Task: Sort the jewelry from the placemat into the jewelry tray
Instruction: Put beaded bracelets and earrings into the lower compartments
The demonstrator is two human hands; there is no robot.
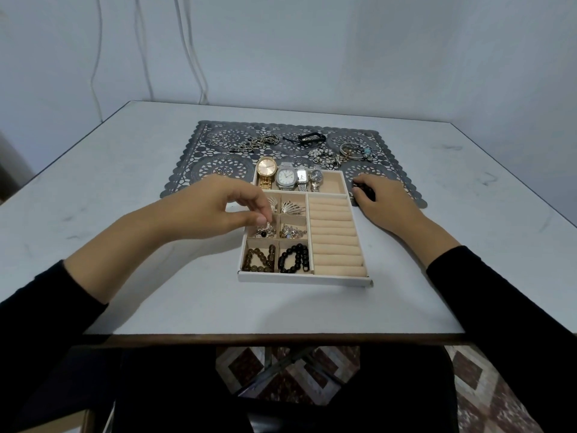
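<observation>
Over the left compartments of the jewelry tray (303, 278), the left grip (231, 210) pinches just above silver pieces (265, 231); whether it holds one, I cannot tell. Beyond the tray, loose jewelry (321, 153) lies on the placemat (193, 170). Right of the tray, the right grip (387, 204) clasps a dark piece (363, 192).
</observation>
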